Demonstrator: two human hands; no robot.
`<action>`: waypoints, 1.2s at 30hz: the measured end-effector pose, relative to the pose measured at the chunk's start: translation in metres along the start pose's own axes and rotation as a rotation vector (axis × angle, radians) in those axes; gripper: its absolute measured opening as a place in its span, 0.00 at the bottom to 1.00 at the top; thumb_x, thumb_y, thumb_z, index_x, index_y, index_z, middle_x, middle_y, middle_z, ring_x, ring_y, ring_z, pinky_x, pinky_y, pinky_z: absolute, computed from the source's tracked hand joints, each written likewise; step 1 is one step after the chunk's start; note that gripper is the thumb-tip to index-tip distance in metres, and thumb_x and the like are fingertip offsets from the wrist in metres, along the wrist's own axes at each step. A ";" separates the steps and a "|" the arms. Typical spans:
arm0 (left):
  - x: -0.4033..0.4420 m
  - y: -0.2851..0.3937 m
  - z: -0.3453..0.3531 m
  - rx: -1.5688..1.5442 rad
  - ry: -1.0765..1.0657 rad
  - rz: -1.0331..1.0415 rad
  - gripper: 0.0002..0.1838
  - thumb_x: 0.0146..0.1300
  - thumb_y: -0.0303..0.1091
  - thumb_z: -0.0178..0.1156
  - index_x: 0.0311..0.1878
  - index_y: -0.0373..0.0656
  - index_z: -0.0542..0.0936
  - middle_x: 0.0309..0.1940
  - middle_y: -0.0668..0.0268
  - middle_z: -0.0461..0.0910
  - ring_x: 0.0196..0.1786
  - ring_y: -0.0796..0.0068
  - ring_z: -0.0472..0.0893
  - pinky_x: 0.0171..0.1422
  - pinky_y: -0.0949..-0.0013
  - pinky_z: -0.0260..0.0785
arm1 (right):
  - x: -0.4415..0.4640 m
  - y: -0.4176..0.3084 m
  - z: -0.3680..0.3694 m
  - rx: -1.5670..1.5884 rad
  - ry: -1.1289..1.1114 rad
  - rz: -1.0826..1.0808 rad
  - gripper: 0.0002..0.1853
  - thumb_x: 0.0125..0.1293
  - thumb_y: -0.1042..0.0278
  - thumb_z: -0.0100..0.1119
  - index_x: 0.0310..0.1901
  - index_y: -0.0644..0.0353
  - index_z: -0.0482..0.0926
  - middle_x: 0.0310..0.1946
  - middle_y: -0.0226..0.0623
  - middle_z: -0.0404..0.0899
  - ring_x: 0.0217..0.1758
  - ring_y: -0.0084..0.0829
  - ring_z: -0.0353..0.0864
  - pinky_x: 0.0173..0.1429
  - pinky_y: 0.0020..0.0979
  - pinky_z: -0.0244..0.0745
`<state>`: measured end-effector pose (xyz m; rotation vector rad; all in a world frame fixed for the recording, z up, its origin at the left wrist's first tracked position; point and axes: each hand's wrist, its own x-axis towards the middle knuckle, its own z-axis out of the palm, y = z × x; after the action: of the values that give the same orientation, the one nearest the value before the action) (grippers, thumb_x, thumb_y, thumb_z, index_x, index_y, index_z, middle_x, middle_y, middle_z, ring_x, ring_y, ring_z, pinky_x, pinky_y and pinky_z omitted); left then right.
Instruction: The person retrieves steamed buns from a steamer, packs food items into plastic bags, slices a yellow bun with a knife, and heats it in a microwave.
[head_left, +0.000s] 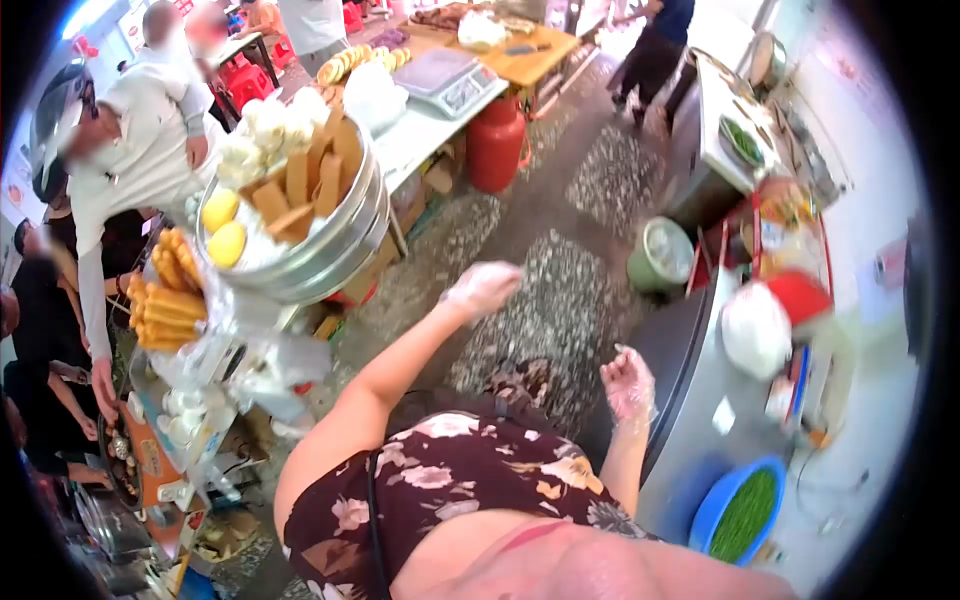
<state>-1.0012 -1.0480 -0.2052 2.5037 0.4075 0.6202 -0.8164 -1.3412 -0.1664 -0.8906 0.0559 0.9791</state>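
My left hand [485, 290], in a thin clear plastic glove, hangs in the air over the floor, fingers loosely stretched and slightly blurred. Nothing shows in it. To its left stands a large round metal steamer [330, 245] heaped with brown blocks [298, 180], white buns [270, 130] and two yellow round buns [225, 242]. My right hand [628, 385], gloved too, is raised beside the steel counter [690, 430] with half-curled fingers apart and no object visible in them. A white plastic bag [756, 328] lies on that counter, and a blue basin [740, 510] holds chopped greens [745, 515].
Fried dough sticks [168, 305] are stacked at left, near a person in white [150, 120] reaching down. A scale [445, 82] sits on the table above a red gas cylinder [495, 145]. A green bucket [660, 255] stands by the counter. Another person [655, 50] is farther back.
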 end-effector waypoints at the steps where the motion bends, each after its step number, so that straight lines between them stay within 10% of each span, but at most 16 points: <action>1: 0.018 -0.028 0.004 0.068 -0.013 -0.041 0.11 0.60 0.36 0.57 0.45 0.44 0.78 0.38 0.57 0.81 0.43 0.54 0.79 0.47 0.57 0.73 | 0.043 -0.016 0.010 0.042 -0.005 0.041 0.09 0.67 0.65 0.53 0.43 0.61 0.77 0.26 0.29 0.74 0.29 0.26 0.76 0.43 0.33 0.79; 12: 0.005 -0.165 -0.034 0.170 0.002 -1.073 0.12 0.60 0.40 0.53 0.40 0.44 0.79 0.35 0.53 0.80 0.40 0.51 0.80 0.46 0.52 0.72 | 0.423 -0.049 0.314 -0.253 -0.655 0.375 0.07 0.67 0.67 0.53 0.41 0.61 0.75 0.29 0.33 0.76 0.31 0.27 0.78 0.42 0.34 0.79; 25: 0.437 -0.388 -0.106 0.170 0.366 -0.545 0.09 0.59 0.35 0.57 0.42 0.45 0.79 0.36 0.60 0.82 0.40 0.57 0.81 0.45 0.60 0.74 | 0.756 -0.066 0.469 -0.451 -0.649 0.576 0.11 0.67 0.66 0.54 0.46 0.62 0.76 0.27 0.28 0.74 0.30 0.24 0.74 0.42 0.30 0.76; 36: 0.490 -0.361 -0.052 0.359 0.606 -1.486 0.11 0.62 0.38 0.53 0.44 0.49 0.79 0.37 0.57 0.80 0.42 0.53 0.79 0.48 0.54 0.71 | 0.971 -0.077 0.575 -0.616 -0.828 0.964 0.08 0.66 0.64 0.54 0.37 0.58 0.75 0.27 0.29 0.73 0.29 0.26 0.74 0.39 0.29 0.76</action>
<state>-0.6689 -0.5358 -0.1964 1.4725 2.3742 0.6010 -0.3837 -0.2968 -0.1447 -0.9424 -0.6019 2.2920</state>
